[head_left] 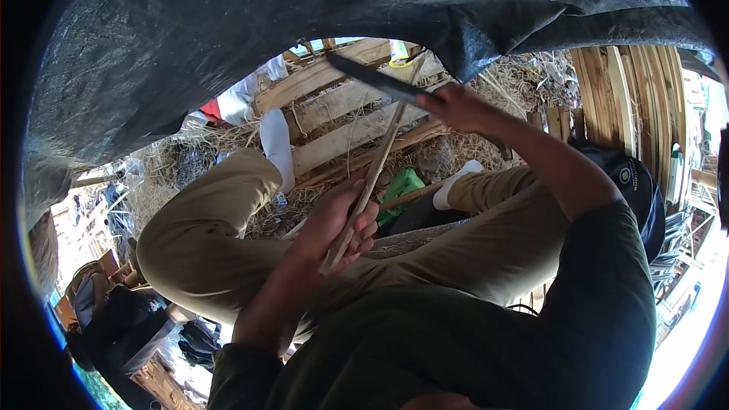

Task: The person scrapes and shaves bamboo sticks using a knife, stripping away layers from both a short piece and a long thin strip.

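Observation:
My left hand (pixel 323 224) is closed around the lower part of a thin, flat wooden strip (pixel 389 139), which slants up and away to the right. In my right hand (pixel 456 110) is a long knife (pixel 372 78) with a dark, broad blade. Its blade points to the far left and crosses the upper part of the strip; whether the two touch I cannot tell. The knife's handle is mostly hidden by my fingers. Both hands are above my bent legs, in tan trousers (pixel 205 220).
Wooden slats (pixel 334 114) lie on straw between my white-socked feet. A green plastic bag (pixel 402 188) is near my right foot. Black sheeting (pixel 228 23) hangs low in front. Upright wooden strips (pixel 638 99) and a dark cap (pixel 642 197) are at the right. Dark cloth (pixel 121 326) is at lower left.

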{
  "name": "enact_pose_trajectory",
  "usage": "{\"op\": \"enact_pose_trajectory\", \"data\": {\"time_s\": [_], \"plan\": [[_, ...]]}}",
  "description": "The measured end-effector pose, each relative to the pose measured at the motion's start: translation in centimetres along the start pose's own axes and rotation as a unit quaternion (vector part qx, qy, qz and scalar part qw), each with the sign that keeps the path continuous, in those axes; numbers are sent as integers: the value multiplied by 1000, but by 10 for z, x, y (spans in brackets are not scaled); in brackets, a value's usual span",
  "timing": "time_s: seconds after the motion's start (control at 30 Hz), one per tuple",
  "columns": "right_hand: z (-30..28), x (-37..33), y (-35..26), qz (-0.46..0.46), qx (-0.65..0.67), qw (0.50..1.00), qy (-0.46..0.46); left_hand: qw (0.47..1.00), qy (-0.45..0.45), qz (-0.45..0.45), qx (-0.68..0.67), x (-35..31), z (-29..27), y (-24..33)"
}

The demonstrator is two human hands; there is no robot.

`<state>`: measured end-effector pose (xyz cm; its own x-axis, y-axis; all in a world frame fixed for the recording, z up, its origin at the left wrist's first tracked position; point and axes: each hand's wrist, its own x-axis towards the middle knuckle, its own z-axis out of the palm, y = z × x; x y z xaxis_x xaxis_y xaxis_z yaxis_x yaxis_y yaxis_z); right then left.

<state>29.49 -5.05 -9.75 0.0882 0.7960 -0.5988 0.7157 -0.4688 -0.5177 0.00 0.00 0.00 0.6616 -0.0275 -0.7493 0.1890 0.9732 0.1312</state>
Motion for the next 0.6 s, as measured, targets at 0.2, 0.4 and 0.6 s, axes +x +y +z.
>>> {"op": "enact_pose_trajectory", "data": {"time_s": [0.2,0.4,0.6], "plan": [[-1,-49,-73,106,159,979,-76,998,8,4,61,-9,3,1],[-6,-23,-30,113,119,986,-40,1000,0,14,-6,-4,7,6],[-7,-39,-58,76,103,990,-56,1000,-14,8,-8,-10,8,1]]}}
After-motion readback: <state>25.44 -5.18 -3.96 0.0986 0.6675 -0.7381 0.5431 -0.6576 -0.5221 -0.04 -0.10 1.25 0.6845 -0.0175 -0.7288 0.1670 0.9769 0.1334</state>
